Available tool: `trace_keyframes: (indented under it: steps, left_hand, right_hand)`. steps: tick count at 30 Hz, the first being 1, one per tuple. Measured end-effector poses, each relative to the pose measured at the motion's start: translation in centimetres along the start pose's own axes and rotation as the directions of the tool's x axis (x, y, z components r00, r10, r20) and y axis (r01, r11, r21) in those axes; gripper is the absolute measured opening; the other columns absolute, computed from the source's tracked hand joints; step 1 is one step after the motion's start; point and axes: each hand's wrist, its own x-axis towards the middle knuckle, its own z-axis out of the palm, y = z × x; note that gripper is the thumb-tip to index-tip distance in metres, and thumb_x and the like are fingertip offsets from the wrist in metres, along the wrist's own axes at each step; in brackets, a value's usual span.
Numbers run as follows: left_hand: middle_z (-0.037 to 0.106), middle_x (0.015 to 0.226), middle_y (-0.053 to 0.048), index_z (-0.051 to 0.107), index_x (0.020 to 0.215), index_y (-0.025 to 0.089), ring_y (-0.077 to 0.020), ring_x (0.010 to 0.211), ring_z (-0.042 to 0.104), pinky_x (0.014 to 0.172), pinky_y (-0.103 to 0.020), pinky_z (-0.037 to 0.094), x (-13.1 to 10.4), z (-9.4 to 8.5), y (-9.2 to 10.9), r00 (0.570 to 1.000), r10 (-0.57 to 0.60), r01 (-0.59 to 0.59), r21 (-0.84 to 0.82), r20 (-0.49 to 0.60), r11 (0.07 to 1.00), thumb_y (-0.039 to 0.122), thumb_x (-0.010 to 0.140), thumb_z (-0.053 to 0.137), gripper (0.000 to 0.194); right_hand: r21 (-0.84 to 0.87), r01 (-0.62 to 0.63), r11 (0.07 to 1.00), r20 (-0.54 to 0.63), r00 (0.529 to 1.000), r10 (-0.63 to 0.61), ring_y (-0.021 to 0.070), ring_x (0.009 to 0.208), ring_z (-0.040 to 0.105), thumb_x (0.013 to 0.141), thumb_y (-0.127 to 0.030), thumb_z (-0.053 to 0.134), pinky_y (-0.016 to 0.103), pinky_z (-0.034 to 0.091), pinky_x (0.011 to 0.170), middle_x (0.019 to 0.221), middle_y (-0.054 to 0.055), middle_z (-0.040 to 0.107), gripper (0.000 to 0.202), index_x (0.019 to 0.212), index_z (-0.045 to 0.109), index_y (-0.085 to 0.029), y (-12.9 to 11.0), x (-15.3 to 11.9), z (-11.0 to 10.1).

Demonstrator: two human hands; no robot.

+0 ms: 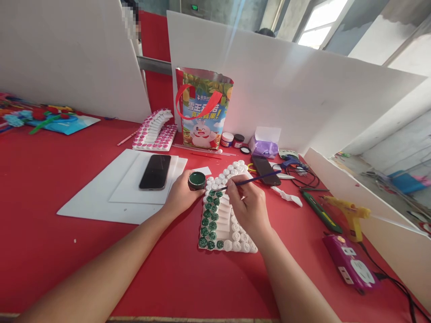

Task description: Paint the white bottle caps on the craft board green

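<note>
Left hand (182, 194) gripping green paint pot (197, 180); right hand (247, 207) pinching paintbrush (256, 179), tip leftward over craft piece (222, 215), beside pot.

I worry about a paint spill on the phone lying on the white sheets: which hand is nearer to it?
Left. The left hand holds the green paint pot just right of the phone; the right hand, with the brush, is farther right over the white craft piece.
</note>
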Motion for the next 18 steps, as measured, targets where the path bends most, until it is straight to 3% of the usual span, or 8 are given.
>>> trace_keyframes:
  steps: [9,12,18]
  left_hand:
    - [0.076,0.106,-0.004,0.058,0.107,0.024,-0.0275,0.102,0.071,0.088,-0.038,0.054,-0.08,-0.07,0.08,1.0,0.009,-0.009,-0.009,0.005,1.0,0.029,0.068,0.078,0.044]
    - [0.076,0.106,-0.004,0.058,0.107,0.025,-0.0272,0.102,0.071,0.088,-0.038,0.054,-0.05,-0.02,-0.02,1.0,0.016,-0.016,-0.008,0.0,1.0,0.028,0.068,0.079,0.044]
    - [0.075,0.104,-0.004,0.058,0.105,0.024,-0.0273,0.101,0.07,0.089,-0.039,0.054,-0.01,0.0,-0.13,1.0,0.018,-0.018,0.002,0.01,1.0,0.028,0.07,0.077,0.041]
  right_hand:
    - [-0.054,0.054,0.997,-0.027,0.998,-0.056,0.0116,0.049,0.046,0.099,-0.027,0.049,0.024,0.037,0.053,0.059,-0.004,0.051,0.017,0.083,0.052,-0.022,-0.09,0.04,0.0]
    - [-0.019,0.048,0.999,-0.029,0.998,-0.049,0.0119,0.052,0.05,0.101,-0.028,0.048,0.024,0.038,0.053,0.063,-0.003,0.056,0.018,0.085,0.053,-0.022,-0.29,-0.07,0.06]
    - [-0.058,0.148,0.987,-0.001,0.989,-0.148,0.012,0.05,0.046,0.103,-0.026,0.049,0.025,0.037,0.053,0.064,-0.003,0.056,0.016,0.091,0.058,-0.021,-0.53,-0.21,0.53]
